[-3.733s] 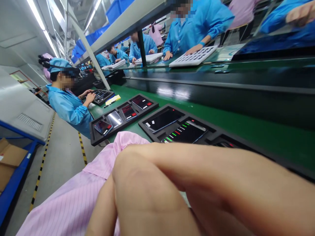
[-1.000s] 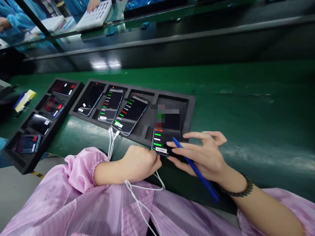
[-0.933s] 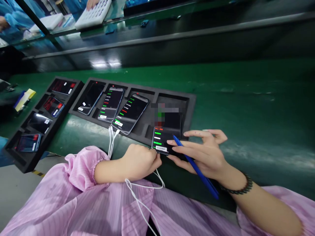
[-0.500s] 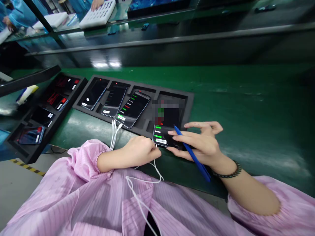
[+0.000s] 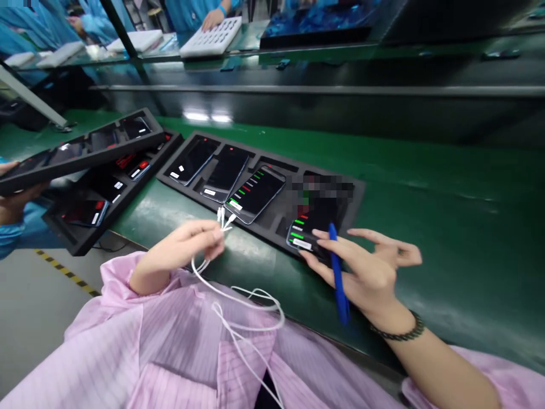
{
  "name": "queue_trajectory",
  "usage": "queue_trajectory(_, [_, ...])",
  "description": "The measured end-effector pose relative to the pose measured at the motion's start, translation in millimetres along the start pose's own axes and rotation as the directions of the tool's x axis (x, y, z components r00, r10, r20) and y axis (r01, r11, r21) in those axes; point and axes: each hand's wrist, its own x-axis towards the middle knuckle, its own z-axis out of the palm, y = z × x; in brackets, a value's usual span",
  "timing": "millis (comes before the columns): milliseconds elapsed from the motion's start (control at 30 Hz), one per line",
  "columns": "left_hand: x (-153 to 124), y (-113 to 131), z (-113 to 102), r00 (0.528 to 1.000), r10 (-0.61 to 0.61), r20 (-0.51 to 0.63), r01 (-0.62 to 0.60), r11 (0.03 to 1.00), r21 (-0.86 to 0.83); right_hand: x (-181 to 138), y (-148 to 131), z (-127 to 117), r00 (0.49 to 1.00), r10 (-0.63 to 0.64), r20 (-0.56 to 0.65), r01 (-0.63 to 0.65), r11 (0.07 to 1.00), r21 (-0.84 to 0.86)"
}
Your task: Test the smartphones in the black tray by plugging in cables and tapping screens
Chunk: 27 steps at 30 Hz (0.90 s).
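Note:
My left hand (image 5: pixel 189 243) is closed on white cables (image 5: pixel 238 295), their plugs bunched just off the near edge of the black foam tray (image 5: pixel 276 218). My right hand (image 5: pixel 368 267) holds a blue pen (image 5: pixel 338 281) between its fingers, which rest on the near end of the rightmost phone (image 5: pixel 309 227) in the tray; index and little finger are stretched out. That phone's screen shows green and red bars. Another lit phone (image 5: pixel 255 193) and two dark phones (image 5: pixel 213 167) lie in the slots to the left.
A second tray of phones (image 5: pixel 106 193) lies left on the green belt (image 5: pixel 426 187). Above it a co-worker's hand (image 5: pixel 19 196) holds a third tray (image 5: pixel 80 150). Beyond a black rail, people in blue coats work at white trays (image 5: pixel 210 37).
My left hand has pulled back left from the rightmost phone with the cables, now unplugged from it. A co-worker's tray has come in at the left. The view has shifted left.

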Motion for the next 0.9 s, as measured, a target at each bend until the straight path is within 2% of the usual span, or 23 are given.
queue_trajectory(33, [-1.8, -7.4, -3.6, 0.996, -0.008, -0.086, -0.002, 0.994, -0.110, 3.7, -0.5, 0.3, 0.997, -0.029, -0.071, 0.027, 0.999, -0.032])
queue_trajectory(100, [-0.6, -23.4, -7.0, 0.984, -0.062, -0.166, 0.013, 0.960, -0.281, 10.6, 0.3, 1.2, 0.982, -0.074, -0.176, 0.055, 0.992, -0.113])
queue_trajectory(167, [4.5, -37.1, -7.0, 0.977, -0.101, -0.188, 0.041, 0.953, -0.299, 14.9, 2.8, 2.6, 0.972, -0.081, -0.220, 0.046, 0.987, -0.156])
queue_trajectory(233, [10.2, -45.9, -4.7, 0.956, -0.093, -0.279, 0.071, 0.994, -0.086, 16.2, 5.5, 4.2, 0.969, -0.081, -0.235, 0.046, 0.988, -0.150])
queue_trajectory(300, [14.7, -49.0, -0.1, 0.905, -0.017, -0.426, 0.147, 0.950, 0.274, 15.6, 7.6, 5.4, 0.968, -0.071, -0.242, 0.041, 0.991, -0.128])
queue_trajectory(367, [17.8, -47.4, 7.3, 0.868, 0.046, -0.494, 0.279, 0.778, 0.563, 14.7, 9.0, 5.9, 0.969, -0.046, -0.242, 0.020, 0.994, -0.108])
queue_trajectory(433, [20.3, -43.4, 17.4, 0.878, 0.021, -0.478, 0.373, 0.596, 0.711, 14.3, 10.1, 6.0, 0.968, -0.013, -0.249, -0.012, 0.995, -0.098])
queue_trajectory(500, [22.7, -39.3, 29.0, 0.900, -0.068, -0.430, 0.407, 0.479, 0.778, 14.3, 11.0, 5.8, 0.967, 0.009, -0.255, -0.031, 0.996, -0.082])
queue_trajectory(600, [26.8, -36.2, 44.0, 0.903, -0.155, -0.400, 0.428, 0.389, 0.816, 15.1, 11.3, 4.9, 0.966, 0.015, -0.257, -0.030, 0.998, -0.057])
queue_trajectory(733, [34.1, -36.7, 52.7, 0.882, -0.173, -0.439, 0.472, 0.316, 0.823, 16.6, 10.3, 2.5, 0.965, -0.023, -0.260, 0.008, 0.998, -0.058])
queue_trajectory(900, [44.6, -39.3, 53.4, 0.859, -0.161, -0.487, 0.513, 0.271, 0.815, 16.7, 10.2, 1.0, 0.967, -0.038, -0.251, 0.027, 0.998, -0.049])
